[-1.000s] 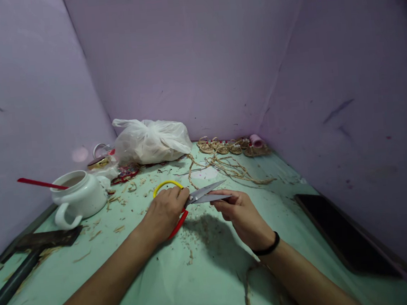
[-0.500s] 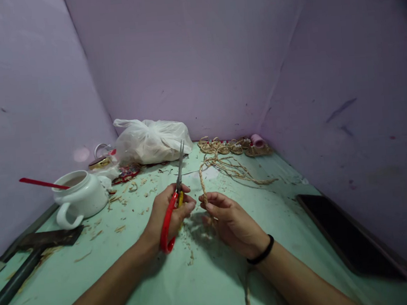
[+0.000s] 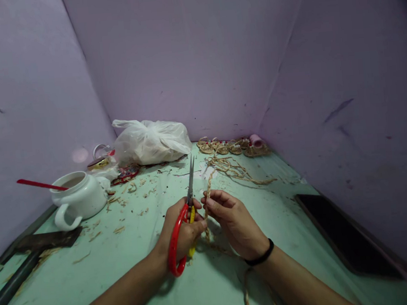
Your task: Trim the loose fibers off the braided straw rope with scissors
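Observation:
Scissors (image 3: pixel 177 242) with red and yellow handles rest in my left hand (image 3: pixel 181 228), their closed-looking blades pointing up and away. My right hand (image 3: pixel 232 219) pinches a braided straw cord (image 3: pixel 209 184) between thumb and fingers; a black band circles that wrist. The cord's short upper end stands above the fingertips. Below, the cord passes by my left thumb tip, which seems to touch it, then runs under my right hand. A loop of it lies near the front edge of the view.
At the left stand a white pot (image 3: pixel 81 199) with a red stick and a dark-handled tool (image 3: pixel 27 255). A white bag (image 3: pixel 152 140), straw cords (image 3: pixel 236 168) and coiled straw pieces (image 3: pixel 220 147) lie behind. A dark flat object (image 3: pixel 342 235) is at right.
My left hand has moved right and nearer with the scissors, up to the cord. The cord's upper end now leans right and shows shorter above my right fingers.

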